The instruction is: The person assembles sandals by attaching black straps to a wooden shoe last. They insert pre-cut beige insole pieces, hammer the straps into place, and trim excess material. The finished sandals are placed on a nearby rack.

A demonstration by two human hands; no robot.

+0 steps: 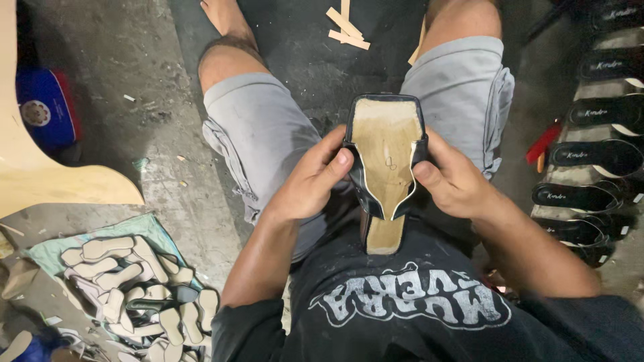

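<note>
Tan insole board faces up on the unfinished black sandal (385,157), which rests upside down over the person's lap between the grey-shorted knees, the left hand (310,179) and right hand (455,181) each closing its grip on a side edge with the thumb pressing the folded black upper. A pile of pale cut insoles (134,285) lies on a cloth on the floor to the left, well apart. A row of finished black sandals (597,154) lines the right edge beside a red tool (545,142), and wood strips (347,28) lie ahead between the legs.

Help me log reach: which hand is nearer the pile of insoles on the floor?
Left. The left hand grips the shoe on the side toward the insoles; the right hand holds its far side.
</note>
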